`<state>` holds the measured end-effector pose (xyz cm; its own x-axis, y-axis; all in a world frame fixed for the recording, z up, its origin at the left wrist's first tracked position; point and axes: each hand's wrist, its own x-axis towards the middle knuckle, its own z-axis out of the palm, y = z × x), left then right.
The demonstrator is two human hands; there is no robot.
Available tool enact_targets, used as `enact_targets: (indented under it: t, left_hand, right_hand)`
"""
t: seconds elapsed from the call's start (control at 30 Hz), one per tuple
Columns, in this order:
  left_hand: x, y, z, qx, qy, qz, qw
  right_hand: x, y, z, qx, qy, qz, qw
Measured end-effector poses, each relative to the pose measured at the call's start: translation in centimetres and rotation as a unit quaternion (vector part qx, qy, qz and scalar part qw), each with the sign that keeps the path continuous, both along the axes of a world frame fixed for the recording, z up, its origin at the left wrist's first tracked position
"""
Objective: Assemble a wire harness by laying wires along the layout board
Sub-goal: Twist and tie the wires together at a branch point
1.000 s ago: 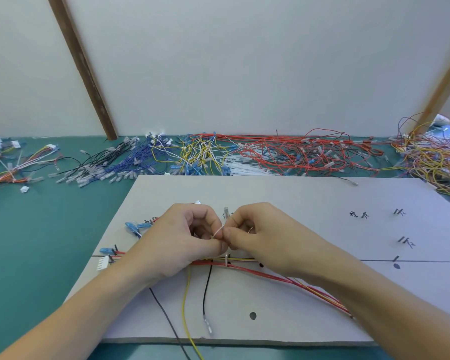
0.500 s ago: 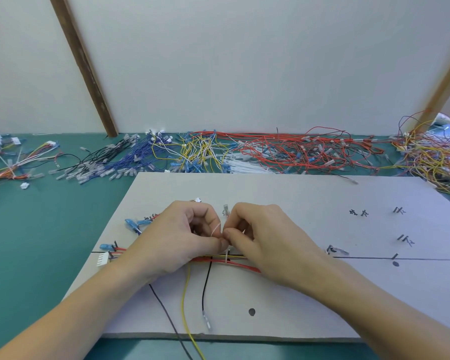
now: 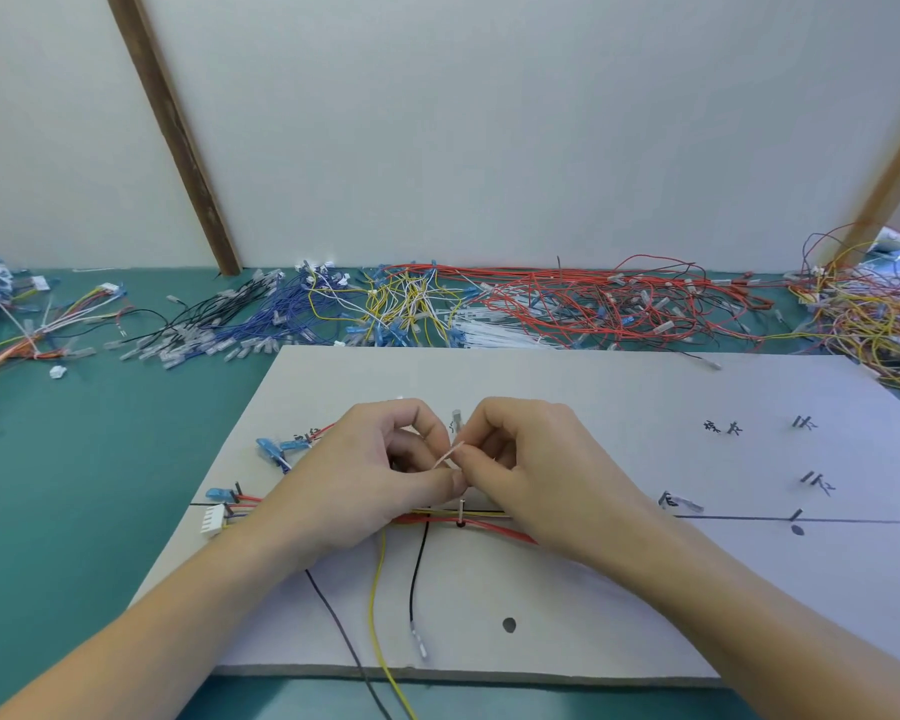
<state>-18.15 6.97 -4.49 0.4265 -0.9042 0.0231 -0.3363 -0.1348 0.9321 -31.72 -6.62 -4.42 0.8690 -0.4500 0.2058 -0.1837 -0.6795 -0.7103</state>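
Head view: since a second ago, the right hand [image 3: 531,470] had slid left off the red wires; both it and the left hand [image 3: 365,475] pinched the white tie [image 3: 449,454] above the bundle [image 3: 468,519], six o'clock on the layout board [image 3: 619,397]. Cinching seemed underway.

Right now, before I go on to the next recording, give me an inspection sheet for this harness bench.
Surface: green table top; grey layout board lies flat on it, with a drawn black line, dots and handwritten marks.
Job's things: wire bundle of red, yellow and black wires along the line; white cable tie looped round it; white multi-pin connector at the board's left edge.
Clutter: loose white connector on the table at left.
Grippers: left hand and right hand both pinch the cable tie.
Cables: yellow wire and black wire hang toward the near edge; wire stock heaped behind the board.
Surroundings: white wall, two wooden struts.
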Motion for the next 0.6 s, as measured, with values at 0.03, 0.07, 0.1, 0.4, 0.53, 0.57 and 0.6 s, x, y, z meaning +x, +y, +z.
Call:
enact_targets:
  t: [0.03,0.07,0.1,0.4,0.53,0.57,0.6]
  left_hand:
    - [-0.05,-0.03,0.02,0.002,0.005,0.002,1.000]
    - [-0.07,-0.06,0.02,0.005,0.005,0.000,1.000]
    - [-0.06,-0.09,0.01,0.007,0.001,-0.003,1.000]
    - [0.13,-0.13,0.24,0.021,-0.026,-0.026,0.999]
    - [0.17,-0.12,0.14,0.019,-0.025,-0.024,0.999]
    - [0.19,-0.11,0.11,0.018,-0.024,-0.026,0.999]
    - [0.23,-0.09,0.09,0.017,-0.021,-0.029,0.999]
  right_hand:
    - [-0.03,-0.04,0.04,0.006,0.006,0.000,1.000]
    - [-0.04,-0.10,0.11,0.012,0.013,0.002,1.000]
    - [-0.03,-0.16,0.21,0.017,0.020,0.005,1.000]
    - [0.64,0.08,0.42,0.036,0.021,-0.012,0.999]
    - [0.59,-0.15,0.82,0.069,0.047,0.005,0.996]
    - [0.45,-0.29,0.93,0.092,0.049,0.009,0.995]
    - [0.23,-0.42,0.99,0.111,0.051,0.010,0.992]
